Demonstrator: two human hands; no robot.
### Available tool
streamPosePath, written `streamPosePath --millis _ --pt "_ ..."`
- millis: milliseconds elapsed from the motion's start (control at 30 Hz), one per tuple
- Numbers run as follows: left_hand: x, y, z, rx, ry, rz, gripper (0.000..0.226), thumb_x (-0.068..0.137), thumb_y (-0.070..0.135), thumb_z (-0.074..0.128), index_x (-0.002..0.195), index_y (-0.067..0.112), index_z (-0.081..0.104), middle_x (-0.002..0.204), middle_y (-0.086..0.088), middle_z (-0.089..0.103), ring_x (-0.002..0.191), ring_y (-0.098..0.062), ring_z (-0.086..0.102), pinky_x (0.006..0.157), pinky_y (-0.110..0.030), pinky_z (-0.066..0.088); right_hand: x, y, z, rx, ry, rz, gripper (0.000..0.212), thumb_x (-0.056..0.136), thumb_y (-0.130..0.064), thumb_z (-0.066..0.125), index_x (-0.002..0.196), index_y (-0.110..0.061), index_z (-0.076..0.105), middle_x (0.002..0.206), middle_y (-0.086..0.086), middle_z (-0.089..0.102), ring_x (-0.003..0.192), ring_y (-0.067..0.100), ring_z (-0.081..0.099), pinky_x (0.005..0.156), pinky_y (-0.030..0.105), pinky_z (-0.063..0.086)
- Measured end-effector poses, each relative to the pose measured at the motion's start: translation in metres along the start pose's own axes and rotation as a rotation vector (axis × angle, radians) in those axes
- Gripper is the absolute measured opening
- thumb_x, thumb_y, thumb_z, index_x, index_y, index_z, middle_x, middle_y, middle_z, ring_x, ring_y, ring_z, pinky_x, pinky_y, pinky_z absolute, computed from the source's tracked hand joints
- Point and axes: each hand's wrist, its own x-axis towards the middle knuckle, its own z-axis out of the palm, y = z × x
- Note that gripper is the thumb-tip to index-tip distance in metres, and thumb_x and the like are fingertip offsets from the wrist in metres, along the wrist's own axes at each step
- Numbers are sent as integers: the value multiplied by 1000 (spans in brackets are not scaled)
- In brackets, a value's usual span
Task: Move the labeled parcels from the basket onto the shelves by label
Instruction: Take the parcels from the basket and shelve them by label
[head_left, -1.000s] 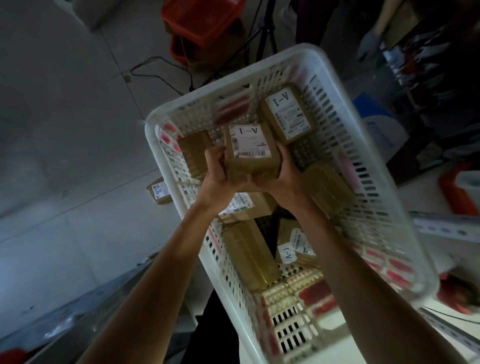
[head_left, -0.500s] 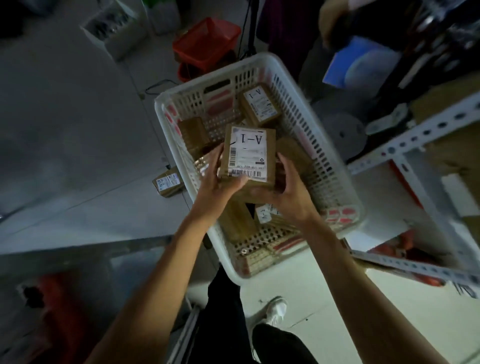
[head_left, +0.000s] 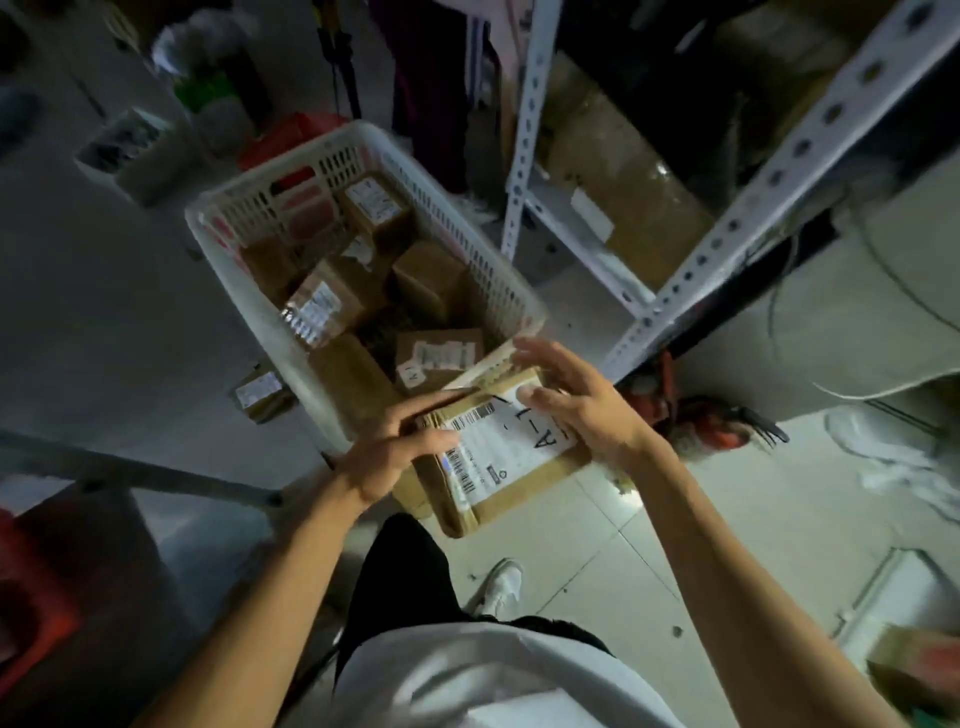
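left hand (head_left: 387, 457): at the near left edge of the a-1 parcel (head_left: 506, 452), thumb laid over the top beside the barcodes, fingers curled along the side; it holds the parcel.
right hand (head_left: 582, 402): on the far right part of the same parcel, palm on the white label, fingers long and loosely spread, tips past the parcel's far edge; resting on it, not clenched.
a-1 parcel: brown cardboard box with a white shipping label marked "a-1", held flat between both hands above the floor, just in front of the basket's near corner.
basket (head_left: 249, 291): white slotted plastic, on the floor beyond the hands, several brown parcels (head_left: 332, 304) lying jumbled inside, some labels up.
stray parcel (head_left: 260, 389): small box on the floor just outside the basket's left wall.
shelves (head_left: 727, 228): white perforated metal uprights to the right, a large cardboard box (head_left: 623, 171) on a low level.
floor (head_left: 597, 545): pale tiles; the person's dark trouser leg and white shoe (head_left: 501, 584) below the parcel.
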Motion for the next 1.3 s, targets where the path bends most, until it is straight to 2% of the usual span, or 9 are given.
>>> streamPosePath --millis 200,333,467,567,700,867,1000,1167,1300 --pt "15 12 37 36 -161 26 61 72 44 74 129 28 61 125 -9 67 116 -30 64 98 -52 51 -69 10 -21 253 85 83 29 92 -6 65 120 -12 62 104 10 74 88 28 74 65 28 60" --pt "16 13 65 52 -132 84 93 67 55 78 148 40 33 146 20 46 133 -9 50 108 -41 45 -105 30 -14 497 549 84 18 91 -16 68 108 -11 64 104 14 74 92 31 72 69 38 62" --pt "6 5 106 193 -329 98 107 71 55 80 152 50 10 157 11 32 143 -13 36 117 -51 32 -140 46 9 699 977 117 22 94 -25 66 113 -13 61 108 11 73 92 23 70 72 39 58" --pt "2 3 136 275 -439 59 133 61 59 87 147 56 -14 164 11 13 149 -14 23 119 -54 26 -164 55 31 723 1062 70 26 95 -24 65 120 -20 60 113 7 72 99 23 71 80 42 60" --pt "6 18 170 467 -594 66 149 65 36 91 141 48 -36 166 8 3 151 -13 13 122 -47 19 -205 71 42 707 1032 -48 71 81 -21 79 144 -20 45 122 5 68 107 18 70 87 34 59" --pt "13 31 226 677 -901 107 119 83 24 79 151 41 -18 161 5 24 144 -13 33 120 -39 29 -253 97 35 396 1112 87 101 66 -59 79 151 -45 26 146 -1 49 126 22 57 98 52 54" --pt "14 29 285 681 -1021 223 130 74 22 85 141 63 -18 164 12 13 148 -10 24 121 -39 26 -292 105 19 424 1193 17 112 61 -49 89 152 -35 26 144 0 50 128 22 56 96 48 56" --pt "13 27 352 641 -1060 238 133 65 33 92 148 58 -8 162 12 23 147 -10 28 121 -45 28 -344 116 -6 355 1274 44 119 54 -59 90 150 -46 22 143 -12 50 127 10 56 97 45 56" --pt "14 31 406 600 -1107 242 127 66 23 92 152 53 3 158 15 31 129 -2 48 97 -16 47 -377 126 -33 312 1385 49 119 58 -53 89 152 -50 17 147 -11 46 130 13 54 96 51 55"
